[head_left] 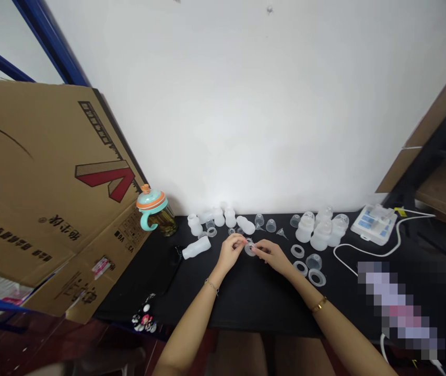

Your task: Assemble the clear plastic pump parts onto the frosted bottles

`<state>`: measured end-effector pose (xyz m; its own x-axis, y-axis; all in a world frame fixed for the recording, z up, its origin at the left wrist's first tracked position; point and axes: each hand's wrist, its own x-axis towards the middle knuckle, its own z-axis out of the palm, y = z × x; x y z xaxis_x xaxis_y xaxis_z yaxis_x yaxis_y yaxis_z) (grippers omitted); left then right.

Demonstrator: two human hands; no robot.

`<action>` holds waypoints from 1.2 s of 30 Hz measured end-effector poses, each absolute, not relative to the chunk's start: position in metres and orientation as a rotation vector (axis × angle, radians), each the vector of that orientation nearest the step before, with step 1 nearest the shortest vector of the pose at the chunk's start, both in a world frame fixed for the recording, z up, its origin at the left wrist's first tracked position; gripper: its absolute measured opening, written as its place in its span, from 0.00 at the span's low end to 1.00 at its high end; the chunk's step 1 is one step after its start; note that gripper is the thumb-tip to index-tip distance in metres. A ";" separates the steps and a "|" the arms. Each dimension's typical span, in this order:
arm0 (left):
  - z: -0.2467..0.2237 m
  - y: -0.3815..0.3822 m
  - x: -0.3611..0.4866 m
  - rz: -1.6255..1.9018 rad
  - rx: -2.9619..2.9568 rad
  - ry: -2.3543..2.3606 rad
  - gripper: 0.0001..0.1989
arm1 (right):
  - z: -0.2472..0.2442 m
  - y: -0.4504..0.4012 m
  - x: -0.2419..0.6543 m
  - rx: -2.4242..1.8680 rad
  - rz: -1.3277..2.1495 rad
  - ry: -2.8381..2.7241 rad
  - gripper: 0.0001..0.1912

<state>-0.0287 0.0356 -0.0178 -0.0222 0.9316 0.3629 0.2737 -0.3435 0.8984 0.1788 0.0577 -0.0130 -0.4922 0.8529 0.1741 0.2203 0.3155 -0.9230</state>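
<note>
My left hand (231,251) and my right hand (270,256) meet over the black table (246,303), pinching a clear plastic ring (250,249) between them. Small parts near my fingertips are partly hidden. Just left of my left hand, a frosted white plastic bottle (196,248) lies on its side. Several upright frosted bottles (323,231) stand to the right of my right hand. Nearer it lie clear plastic rings (297,251) and a clear cup (314,261). Small clear funnels (270,225) sit behind my hands.
A white electric pump unit (374,223) with a white cable (364,256) sits at the right. A flattened cardboard box (50,193) and a teal-handled sippy cup (153,209) are at the left. A white wall (246,104) rises behind the table. A pixelated patch (399,308) covers the lower right.
</note>
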 end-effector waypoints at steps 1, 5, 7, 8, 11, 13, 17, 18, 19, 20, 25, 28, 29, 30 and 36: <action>-0.018 0.036 -0.028 1.399 1.629 1.267 0.11 | -0.015 0.059 0.179 -0.953 1.249 -1.847 0.23; -0.018 0.037 -0.027 1.410 1.559 1.279 0.11 | -0.022 0.066 0.177 -0.912 1.444 -1.734 0.26; -0.018 0.037 -0.026 1.406 1.559 1.284 0.11 | -0.021 0.067 0.177 -0.910 1.537 -1.695 0.27; -0.018 0.037 -0.026 1.403 1.565 1.281 0.11 | -0.019 0.066 0.178 -0.914 1.585 -1.665 0.27; -0.018 0.037 -0.025 1.391 1.586 1.269 0.11 | -0.013 0.063 0.179 -0.928 1.704 -1.552 0.26; -0.018 0.037 -0.024 1.374 1.580 1.252 0.10 | -0.009 0.061 0.181 -0.928 1.765 -1.481 0.24; -0.012 0.034 -0.024 1.340 1.487 1.124 0.14 | -0.005 0.060 0.184 -0.910 1.864 -1.343 0.22; -0.011 0.033 -0.024 1.331 1.467 1.094 0.15 | -0.005 0.060 0.184 -0.908 1.880 -1.316 0.22; -0.009 0.032 -0.024 1.317 1.454 1.073 0.17 | -0.004 0.060 0.185 -0.907 1.894 -1.298 0.22; -0.007 0.031 -0.023 1.308 1.442 1.062 0.18 | -0.004 0.061 0.185 -0.904 1.903 -1.288 0.22; -0.008 0.026 -0.021 1.231 1.496 0.983 0.26 | -0.005 0.062 0.187 -0.890 1.921 -1.273 0.21; -0.011 0.023 -0.020 1.208 1.674 1.023 0.40 | -0.007 0.062 0.188 -0.891 1.935 -1.260 0.21; -0.011 0.023 -0.020 1.193 1.746 1.038 0.42 | -0.008 0.062 0.187 -0.898 1.939 -1.261 0.20; -0.012 0.022 -0.019 1.170 1.811 1.049 0.42 | -0.008 0.062 0.187 -0.906 1.942 -1.263 0.21; -0.012 0.020 -0.015 1.157 1.962 1.085 0.28 | -0.006 0.060 0.186 -0.912 1.949 -1.276 0.24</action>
<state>-0.0149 0.0204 -0.0124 0.2828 0.8727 0.3980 0.3412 -0.4794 0.8086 0.1856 0.0601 -0.0063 -0.5626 0.8004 -0.2068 -0.1303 -0.3329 -0.9339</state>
